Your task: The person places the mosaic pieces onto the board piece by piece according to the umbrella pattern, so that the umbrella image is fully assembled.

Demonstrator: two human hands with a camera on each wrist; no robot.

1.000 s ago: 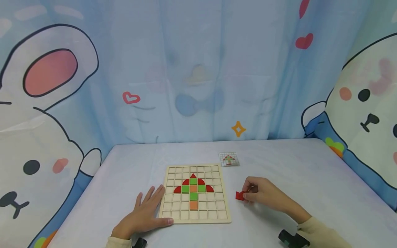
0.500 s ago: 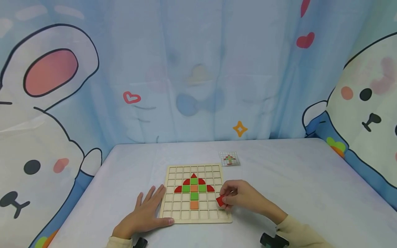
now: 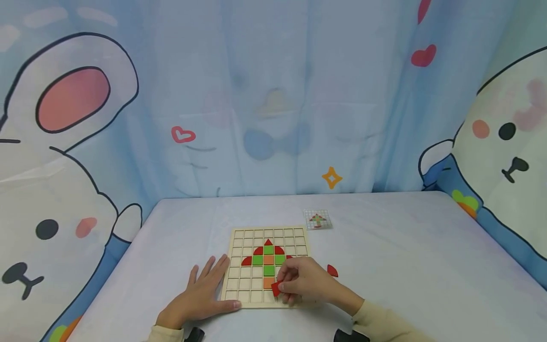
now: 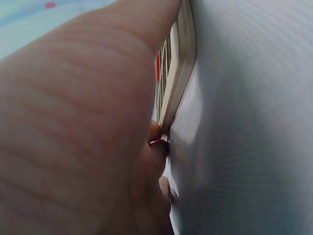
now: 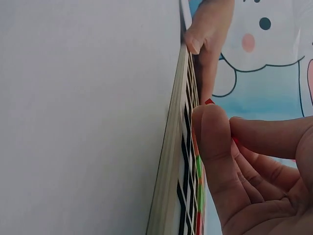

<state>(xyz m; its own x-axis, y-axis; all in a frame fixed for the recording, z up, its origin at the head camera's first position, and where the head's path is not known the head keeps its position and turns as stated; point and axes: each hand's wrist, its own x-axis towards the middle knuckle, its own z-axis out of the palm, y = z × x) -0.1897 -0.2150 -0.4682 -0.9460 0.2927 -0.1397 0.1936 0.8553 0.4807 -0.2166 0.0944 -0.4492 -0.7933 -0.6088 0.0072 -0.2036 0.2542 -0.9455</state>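
A square wooden grid board (image 3: 248, 298) lies on the table with a pattern of red, green and orange pieces set in its cells. My left hand (image 3: 198, 297) rests spread along its left edge, thumb at the near left corner. Between thumb and fingers, my right hand (image 3: 309, 282) pinches a small red piece (image 3: 276, 289) low over the board, beside the lower orange square (image 3: 268, 283). In the right wrist view only a red tip (image 5: 210, 102) of it shows past the fingertips. The right hand hides part of the board's right side.
One red rounded piece (image 3: 332, 270) lies on the white tablecloth (image 3: 406, 251) to the right of the board. Beyond the board's far right corner is a small card (image 3: 318, 219) printed with a similar pattern. A cartoon-print curtain (image 3: 273, 95) hangs behind the table.
My right hand has carried the red piece leftward from the table beside the board to over its lower middle. The loose red piece on the table has come into view. The left hand stays put.
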